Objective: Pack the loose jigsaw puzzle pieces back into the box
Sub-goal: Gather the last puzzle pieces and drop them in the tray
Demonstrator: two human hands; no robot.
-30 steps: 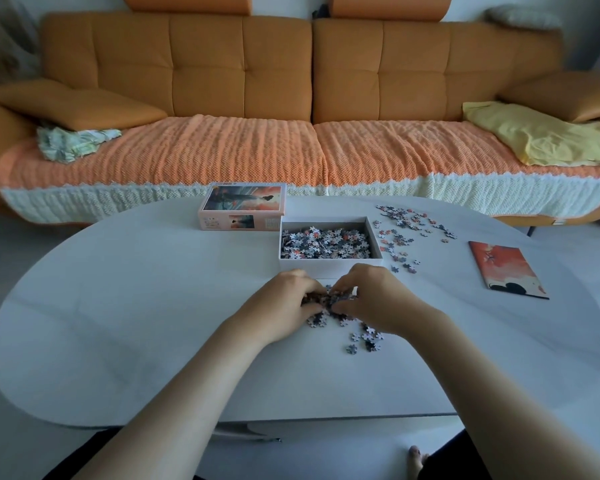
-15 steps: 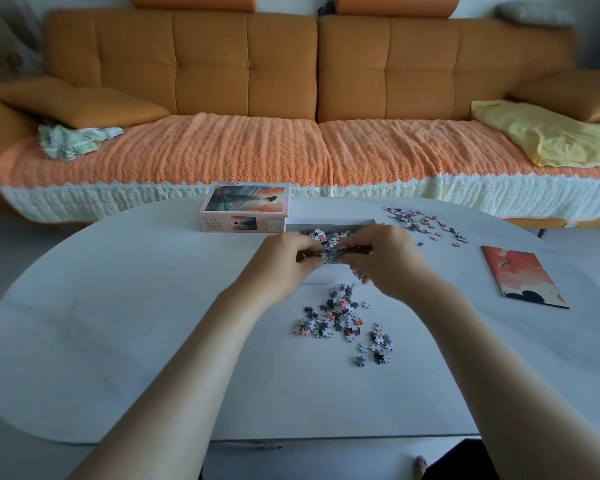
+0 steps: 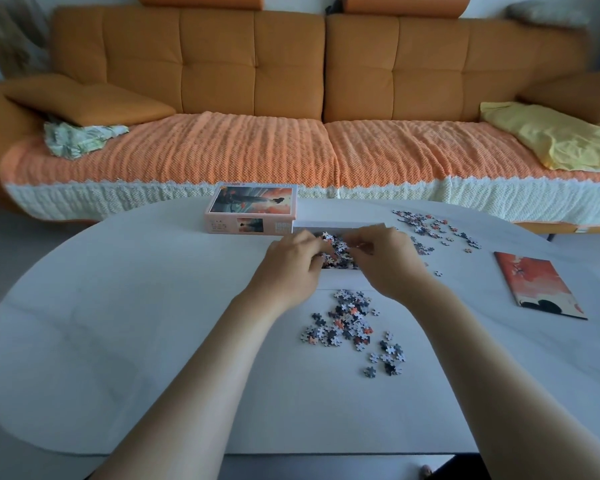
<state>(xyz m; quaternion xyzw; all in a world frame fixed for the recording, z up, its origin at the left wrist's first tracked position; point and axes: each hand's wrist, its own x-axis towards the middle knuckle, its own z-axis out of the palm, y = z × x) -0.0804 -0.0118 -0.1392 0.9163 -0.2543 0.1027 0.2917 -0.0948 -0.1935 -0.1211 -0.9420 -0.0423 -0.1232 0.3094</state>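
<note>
The left hand (image 3: 291,263) and right hand (image 3: 387,261) are cupped close together, fingers curled round a handful of pieces (image 3: 333,249) held directly over the open box (image 3: 343,279). Judgement: the release is best made low inside the walls, with the hands parting only once below the rim, so that nothing bounces onto the worktop (image 3: 153,323). A loose heap (image 3: 350,317) lies just in front of the box and a second scatter (image 3: 430,225) beyond its right side, both outstanding.
</note>
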